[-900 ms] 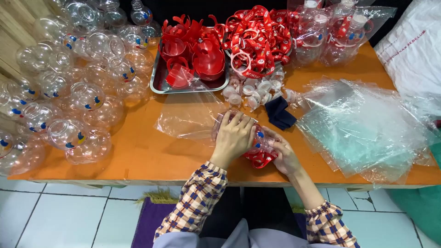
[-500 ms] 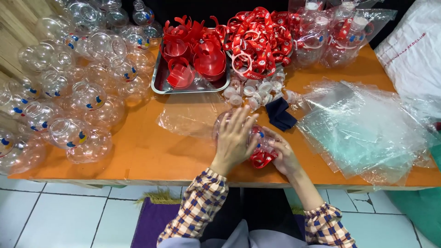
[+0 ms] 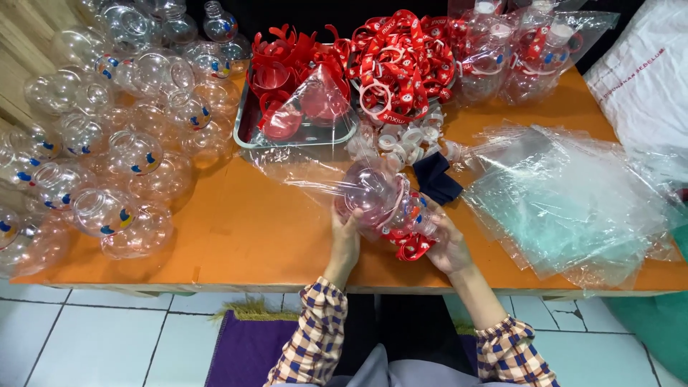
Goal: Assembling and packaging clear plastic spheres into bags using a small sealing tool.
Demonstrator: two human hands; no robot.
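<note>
At the far left of the orange table, a heap of empty round clear bottles with small coloured prints is piled against the wall side. To its right, a metal tray is seen holding red lids and red funnel-like pieces, and beyond it a mound of red straps and a scatter of white caps are laid.

In the middle, near the front edge, a round clear bottle with a red strap at its neck is held between both hands, lying on its side just above the table. The left hand is closed on the bottle's left side, fingers curled up around it. Half a second ago this hand was spread flat over the top of the bottle; it is now lowered to the flank, so that the bottle is uncovered. A thin clear plastic bag is seen drawn over the bottle's far end, so bagging is judged to be under way. The right hand is cupped under the neck end, gripping bottle and strap.

A dark blue cloth lies just beside it, and a loose stack of clear bags is spread farther right.
</note>
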